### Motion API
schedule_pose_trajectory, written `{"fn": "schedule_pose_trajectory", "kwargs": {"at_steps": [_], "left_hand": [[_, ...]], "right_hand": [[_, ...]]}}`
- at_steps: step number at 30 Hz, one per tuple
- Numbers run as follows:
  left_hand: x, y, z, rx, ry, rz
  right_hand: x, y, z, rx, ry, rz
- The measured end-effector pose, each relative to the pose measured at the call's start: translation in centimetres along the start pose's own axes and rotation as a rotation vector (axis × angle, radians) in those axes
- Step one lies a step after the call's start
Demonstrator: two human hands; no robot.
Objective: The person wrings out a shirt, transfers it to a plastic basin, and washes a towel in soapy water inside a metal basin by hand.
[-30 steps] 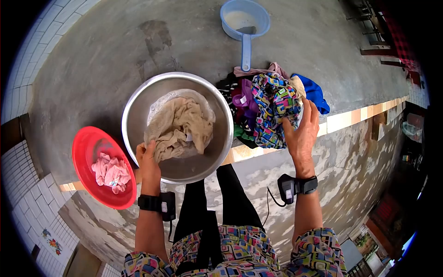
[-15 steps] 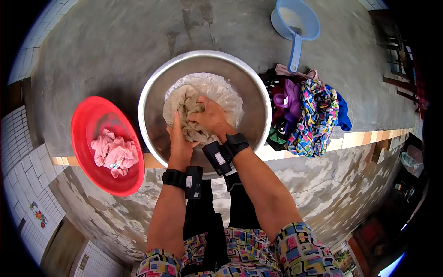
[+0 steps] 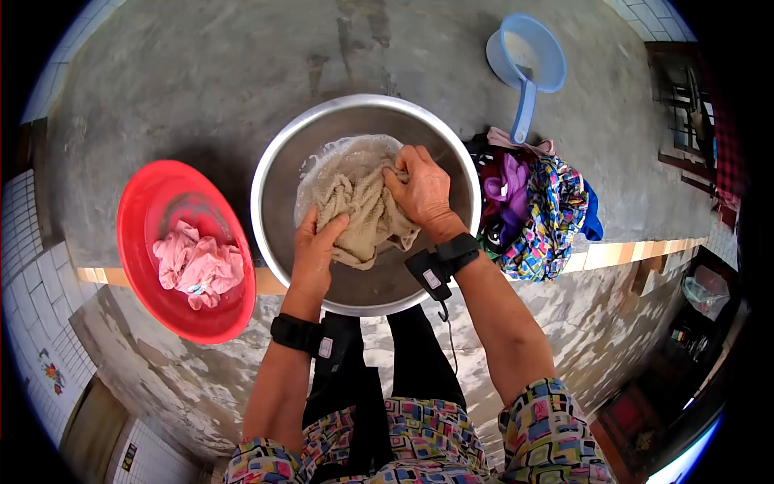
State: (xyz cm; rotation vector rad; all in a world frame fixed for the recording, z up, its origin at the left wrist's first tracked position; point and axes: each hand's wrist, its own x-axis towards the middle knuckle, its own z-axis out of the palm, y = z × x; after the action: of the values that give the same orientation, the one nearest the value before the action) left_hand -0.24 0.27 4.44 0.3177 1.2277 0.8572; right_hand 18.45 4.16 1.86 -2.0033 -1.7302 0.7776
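Note:
A wet beige cloth [image 3: 361, 211] lies bunched in soapy water in the large metal basin [image 3: 282, 133]. My left hand [image 3: 316, 248] grips its lower left edge between thumb and fingers. At the cloth's upper right, my right hand [image 3: 421, 187] has its fingers curled closed on the fabric. Both hands are inside the basin's rim, apart from each other. Whitish suds show along the cloth's upper left side.
Left of the basin is a red basin [image 3: 133, 234] holding a pink cloth [image 3: 197, 264]. A pile of colourful clothes [image 3: 548, 214] lies to the right, below a blue dipper [image 3: 544, 56]. The grey ledge has a tiled edge [image 3: 613, 253].
First my right hand left the clothes pile and came to the beige cloth in the basin. Since then it has moved up and right, and the cloth is spread wider between my hands.

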Motion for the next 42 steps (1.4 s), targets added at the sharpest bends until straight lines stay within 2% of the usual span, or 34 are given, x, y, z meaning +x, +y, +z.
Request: {"fn": "schedule_pose_trajectory", "kwargs": {"at_steps": [1, 2, 3, 5, 7, 9, 11, 13, 14, 16, 17, 19, 20, 21, 22, 23, 25, 26, 27, 28, 29, 31, 33, 34, 36, 37, 39, 40, 41, 42], "left_hand": [[0.2, 0.3, -0.4, 0.107, -0.090, 0.009], [-0.2, 0.6, -0.7, 0.229, 0.030, -0.005], [-0.2, 0.4, -1.0, 0.230, 0.030, -0.006], [0.2, -0.1, -1.5, 0.303, 0.296, -0.093], [0.6, -1.1, -0.9, 0.355, 0.321, -0.182], [1.5, -3.1, -0.4, -0.091, 0.250, -0.282], [2.2, -3.3, -2.1, -0.297, 0.070, -0.319], [3.9, -7.2, -5.7, -0.321, -0.178, -0.109], [3.8, -7.8, -5.8, -0.319, -0.186, -0.117], [3.3, -8.2, -6.4, -0.283, -0.415, 0.076], [2.7, -7.1, -5.1, -0.275, -0.411, 0.086], [0.7, -3.8, -0.2, -0.168, 0.110, -0.045], [0.4, -3.3, 0.5, -0.228, 0.103, -0.061], [0.2, -2.3, 0.8, -0.231, 0.107, -0.061], [0.1, -1.5, 1.0, -0.194, 0.004, -0.056], [0.2, -1.0, 0.9, -0.156, -0.097, -0.048], [0.9, -0.7, -0.8, -0.120, -0.165, -0.040], [0.8, -0.1, -1.1, 0.072, 0.031, -0.103], [0.8, 0.4, -1.5, 0.264, 0.227, -0.166], [1.1, -0.8, -3.1, 0.209, 0.244, -0.129], [0.7, -1.1, -2.7, 0.210, 0.246, -0.130], [0.1, -2.2, -0.9, 0.117, 0.199, -0.302], [0.3, -3.5, 0.6, 0.126, 0.167, -0.305], [0.8, -3.7, 1.2, 0.065, 0.171, -0.247], [1.6, -3.8, 2.0, -0.001, 0.220, -0.190], [2.0, -4.0, 1.2, 0.000, 0.218, -0.191], [3.0, -4.3, -1.0, -0.353, -0.017, -0.217], [1.9, -3.2, -0.3, -0.401, -0.004, -0.202], [1.7, -4.0, -1.3, -0.397, 0.000, -0.203], [1.8, -4.9, -2.5, -0.011, -0.048, -0.060]], "right_hand": [[0.1, 0.4, -0.5, -0.028, -0.018, 0.001], [0.1, 0.8, -0.3, -0.034, -0.017, 0.003], [0.2, 1.1, 0.3, -0.051, 0.042, 0.007], [0.2, 0.9, 1.9, -0.063, 0.099, 0.011], [-0.4, -0.8, 4.2, -0.142, -0.293, 0.105], [-1.8, -2.3, 5.7, 0.151, -0.363, 0.145], [-3.8, -4.8, 4.4, 0.574, -0.441, 0.127], [-6.1, -7.4, 3.5, 0.638, -0.221, 0.003], [-6.1, -7.7, 3.5, 0.635, -0.213, 0.011], [-6.1, -8.4, 3.6, 0.293, -0.144, -0.095], [-5.3, -8.1, 3.6, 0.302, -0.142, -0.104], [-2.1, -6.4, 3.0, 0.085, 0.015, -0.078], [-1.4, -5.9, 2.3, 0.089, 0.012, -0.073], [-0.7, -5.4, 1.5, 0.067, 0.116, -0.117], [-0.4, -5.1, 0.6, 0.045, 0.219, -0.164], [-0.9, -5.2, -0.4, 0.046, 0.213, -0.171], [-3.6, -5.8, -2.2, 0.222, -0.021, -0.256], [-5.1, -5.6, -2.9, 0.207, -0.215, -0.231], [-5.2, -4.6, -2.7, 0.210, -0.216, -0.232], [-5.3, -3.2, -2.2, 0.147, -0.100, -0.269], [-4.9, -2.5, -2.2, 0.083, 0.019, -0.305], [-2.7, 0.0, -1.0, -0.218, 0.038, -0.049], [-2.3, 0.3, 2.2, -0.247, -0.163, 0.138], [-2.1, 0.3, 3.3, -0.247, -0.168, 0.136], [-2.1, 0.3, 4.7, 0.256, -0.399, 0.254], [-2.8, -0.6, 4.5, 0.255, -0.397, 0.255], [-5.0, -4.1, 2.9, 0.487, -0.277, 0.195], [-5.8, -5.4, 2.2, 0.488, -0.277, 0.199], [-6.4, -6.8, 1.6, 0.398, -0.236, 0.157], [-6.5, -7.5, 1.3, 0.309, -0.193, 0.110]]}}
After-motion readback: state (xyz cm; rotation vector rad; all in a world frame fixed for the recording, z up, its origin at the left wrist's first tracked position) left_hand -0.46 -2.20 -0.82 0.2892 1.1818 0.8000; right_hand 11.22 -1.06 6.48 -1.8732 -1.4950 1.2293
